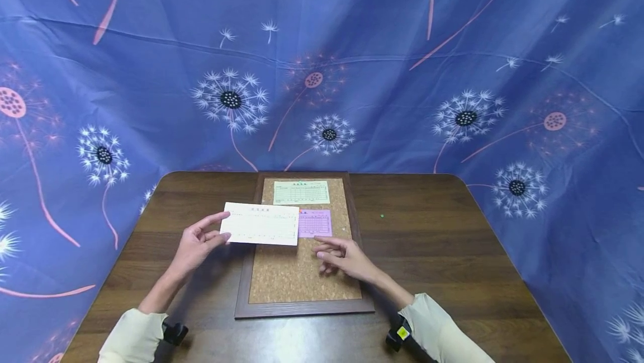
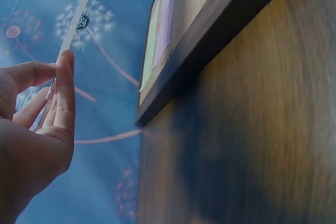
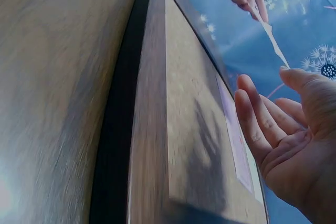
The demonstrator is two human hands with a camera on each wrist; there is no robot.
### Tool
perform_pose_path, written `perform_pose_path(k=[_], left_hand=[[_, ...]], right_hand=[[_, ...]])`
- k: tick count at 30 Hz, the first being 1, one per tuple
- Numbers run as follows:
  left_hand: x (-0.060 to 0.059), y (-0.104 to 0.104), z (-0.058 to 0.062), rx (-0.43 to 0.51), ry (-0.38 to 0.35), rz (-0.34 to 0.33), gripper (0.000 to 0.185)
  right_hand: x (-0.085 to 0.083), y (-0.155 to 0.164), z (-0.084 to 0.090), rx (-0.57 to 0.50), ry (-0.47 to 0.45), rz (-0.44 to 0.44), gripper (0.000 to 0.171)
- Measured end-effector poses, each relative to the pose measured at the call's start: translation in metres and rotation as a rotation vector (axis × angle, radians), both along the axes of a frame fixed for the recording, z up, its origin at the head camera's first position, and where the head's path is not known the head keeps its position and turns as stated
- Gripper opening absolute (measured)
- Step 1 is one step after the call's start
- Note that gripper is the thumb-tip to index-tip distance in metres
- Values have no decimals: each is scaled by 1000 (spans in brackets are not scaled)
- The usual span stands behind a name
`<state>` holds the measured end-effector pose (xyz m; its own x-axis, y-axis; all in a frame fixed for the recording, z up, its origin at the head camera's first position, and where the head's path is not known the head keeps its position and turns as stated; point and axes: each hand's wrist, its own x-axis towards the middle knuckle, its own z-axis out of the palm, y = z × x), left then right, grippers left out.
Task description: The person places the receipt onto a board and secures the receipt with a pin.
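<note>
My left hand [image 1: 198, 243] pinches the left edge of a white printed form [image 1: 260, 224] between thumb and fingers. The form is raised over the left side of a framed corkboard [image 1: 282, 279] and overlaps a purple form [image 1: 315, 224] in the head view. In the left wrist view the white form [image 2: 79, 17] appears edge-on between the fingers. Holding nothing, my right hand [image 1: 346, 260] hovers over the board's right side, fingers loosely bent, just below the purple form. A pale green form [image 1: 302, 193] lies at the top of the cork, a small green pin at its upper edge.
The corkboard's brown wooden frame [image 1: 304, 310] lies on a dark wooden table [image 1: 427, 273]. A tiny green object [image 1: 382, 216] sits on the table right of the board. Behind the table hangs a blue cloth [image 1: 382, 100] with dandelion prints.
</note>
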<state>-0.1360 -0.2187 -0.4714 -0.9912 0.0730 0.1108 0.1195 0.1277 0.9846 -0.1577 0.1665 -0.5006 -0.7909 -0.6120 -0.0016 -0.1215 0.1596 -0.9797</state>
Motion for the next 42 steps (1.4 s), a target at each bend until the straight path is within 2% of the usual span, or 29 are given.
perform_pose_path(k=[4, 9, 17, 28, 35, 42], left_hand=[[-2, 8, -3, 9, -27, -1, 52], [-1, 17, -5, 25, -59, -7, 53], [1, 26, -10, 80, -45, -29, 53], [4, 38, -18, 32, -77, -89, 50], [4, 45, -26, 26, -63, -217, 46], [8, 55, -32, -80, -129, -270, 46]], right_hand=[[-3, -15, 2, -26, -60, 0, 57], [-3, -26, 5, -25, -88, -42, 56], [-5, -34, 8, -66, -94, -111, 51], [-5, -25, 4, -97, -113, -208, 56], [-5, -9, 0, -32, -19, -245, 57], [0, 6, -9, 28, 69, -246, 58]])
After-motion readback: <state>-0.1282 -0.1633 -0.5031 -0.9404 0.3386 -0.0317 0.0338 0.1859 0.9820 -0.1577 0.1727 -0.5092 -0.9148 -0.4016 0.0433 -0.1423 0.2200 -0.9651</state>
